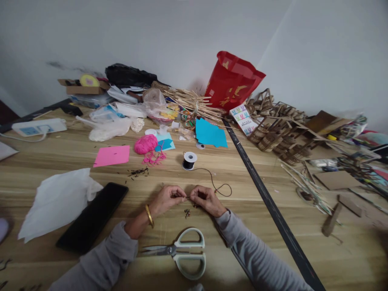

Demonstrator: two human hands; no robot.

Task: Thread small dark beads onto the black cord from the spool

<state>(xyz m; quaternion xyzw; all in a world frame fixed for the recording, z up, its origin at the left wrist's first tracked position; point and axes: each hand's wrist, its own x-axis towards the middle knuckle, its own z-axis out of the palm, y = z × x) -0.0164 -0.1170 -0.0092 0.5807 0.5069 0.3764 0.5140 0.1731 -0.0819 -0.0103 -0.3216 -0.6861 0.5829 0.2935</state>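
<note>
My left hand [169,199] and my right hand [206,199] meet fingertip to fingertip above the table, both pinching a thin dark cord. The cord [212,178] curls in a loop right of my right hand and runs back to a white spool [189,160] wound with black. Just below my fingertips lie several small dark beads [187,212]. Nearer to me rest scissors [178,250] with pale handles, blades pointing left. Whatever else sits between my fingertips is too small to make out.
Left are a black phone-like slab [93,216], white tissue [57,202], pink paper [112,156] and short black pieces [138,172]. Pink yarn [146,144], blue paper [211,132] and a red bag [232,81] lie behind. A black strip [266,198] and small woven baskets [269,139] are right.
</note>
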